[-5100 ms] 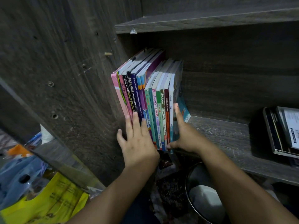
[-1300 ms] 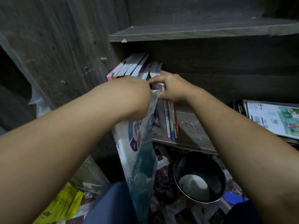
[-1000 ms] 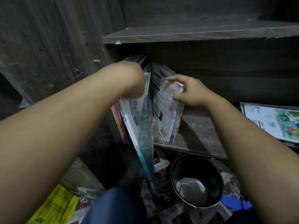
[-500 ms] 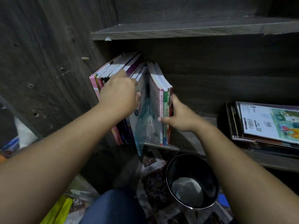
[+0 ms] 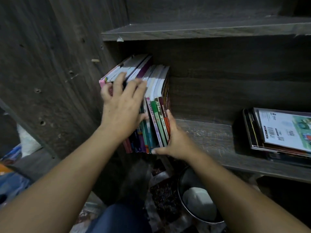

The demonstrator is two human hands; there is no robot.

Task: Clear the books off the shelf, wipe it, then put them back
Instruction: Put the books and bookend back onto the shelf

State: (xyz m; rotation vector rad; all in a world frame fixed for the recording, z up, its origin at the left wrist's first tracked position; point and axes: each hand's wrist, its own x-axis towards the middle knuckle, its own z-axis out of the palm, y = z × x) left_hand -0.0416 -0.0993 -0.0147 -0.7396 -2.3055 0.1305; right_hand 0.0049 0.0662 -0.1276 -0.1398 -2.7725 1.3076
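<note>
The fingers [image 5: 119, 81] of your left hand [image 5: 122, 106] are spread wide and flat over the spines at the left end of the row of books [image 5: 157, 115], pressing and gripping nothing. The fingers [image 5: 171, 121] of your right hand [image 5: 175, 142] lie straight against the cover at the right end of the row, with the thumb [image 5: 157, 151] stretched along its bottom front edge. That hand braces rather than clutches. The row stands on the shelf [image 5: 210, 137], its left end by the side panel [image 5: 58, 73]. Well to the right of the row, 1 flat stack [image 5: 282, 132] lies on the same board. Below the row and a little to the right sits a dark pot [image 5: 198, 204] with something white in it. This looks like the put-back step, with you squaring the row between 2 hands, though the same hold could begin a lift. Next, push the spines in evenly so they line up, and steady the right end so nothing tips.
</note>
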